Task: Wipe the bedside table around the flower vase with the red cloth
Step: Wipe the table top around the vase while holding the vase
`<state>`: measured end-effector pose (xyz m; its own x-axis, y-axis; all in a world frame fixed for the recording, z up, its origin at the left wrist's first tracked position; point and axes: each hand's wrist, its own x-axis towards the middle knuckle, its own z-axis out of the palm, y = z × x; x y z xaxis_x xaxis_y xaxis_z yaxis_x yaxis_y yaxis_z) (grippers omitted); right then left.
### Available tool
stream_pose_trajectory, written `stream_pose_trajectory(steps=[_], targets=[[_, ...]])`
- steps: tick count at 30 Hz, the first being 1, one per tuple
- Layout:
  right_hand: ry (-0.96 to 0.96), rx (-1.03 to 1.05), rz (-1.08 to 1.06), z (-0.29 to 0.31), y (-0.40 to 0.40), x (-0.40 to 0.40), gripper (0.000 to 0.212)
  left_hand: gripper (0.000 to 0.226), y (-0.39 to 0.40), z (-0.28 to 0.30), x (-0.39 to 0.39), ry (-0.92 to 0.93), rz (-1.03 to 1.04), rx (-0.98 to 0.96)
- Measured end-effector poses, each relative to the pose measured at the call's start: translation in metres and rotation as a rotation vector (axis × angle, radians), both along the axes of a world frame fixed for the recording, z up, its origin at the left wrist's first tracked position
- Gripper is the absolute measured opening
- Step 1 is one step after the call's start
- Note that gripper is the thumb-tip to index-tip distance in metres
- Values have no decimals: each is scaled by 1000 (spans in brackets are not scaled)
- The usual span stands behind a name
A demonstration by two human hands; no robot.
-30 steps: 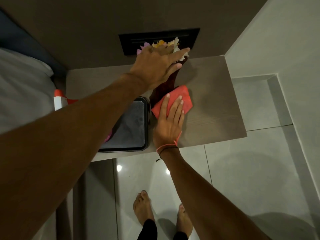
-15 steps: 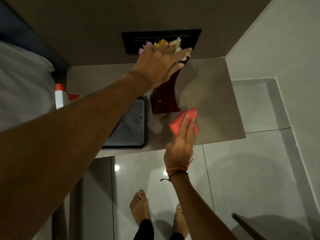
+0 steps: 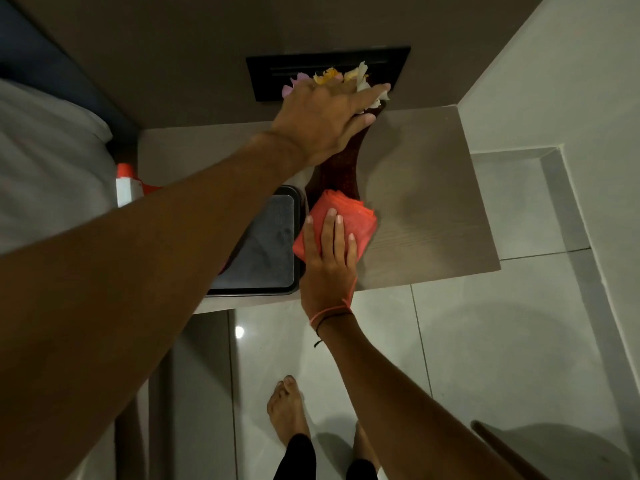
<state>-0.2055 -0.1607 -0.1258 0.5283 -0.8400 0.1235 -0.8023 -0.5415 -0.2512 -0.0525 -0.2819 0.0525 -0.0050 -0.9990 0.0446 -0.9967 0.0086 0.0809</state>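
Observation:
A dark red flower vase (image 3: pixel 341 168) stands near the middle of the pale wood bedside table (image 3: pixel 426 209), with pale flowers (image 3: pixel 360 77) at its top. My left hand (image 3: pixel 323 123) is wrapped around the vase's upper part, hiding the neck. The folded red cloth (image 3: pixel 356 218) lies flat on the table right in front of the vase's base, touching it. My right hand (image 3: pixel 329 258) presses down on the cloth with fingers spread, covering its near half.
A dark tray (image 3: pixel 263 244) lies on the table just left of the cloth. A white and orange spray bottle (image 3: pixel 126 185) sits at the table's left edge beside the bed (image 3: pixel 45 168). A black wall panel (image 3: pixel 329 69) is behind the vase. Tiled floor and my bare feet lie below.
My right hand has pushed the cloth back from the table's front edge, leftward and up against the vase's base. My left hand has stayed on the vase.

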Motion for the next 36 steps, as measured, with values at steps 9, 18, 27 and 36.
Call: stream_pose_trajectory(steps=[9,18,27,36], targets=[[-875,375,-494,59,-20,-41,74,67,3,-14,0,-35,-17,-83],[-688,764,-215,65,-99,-15,66,67,4,-20,-1,-23,-14,-98],[-690,802,-284,63,-85,-47,60,60,8,-25,-4,-61,-28,-117],[54,419,80,25,-21,-55,78,60,30,-32,-24,-104,5,-132]])
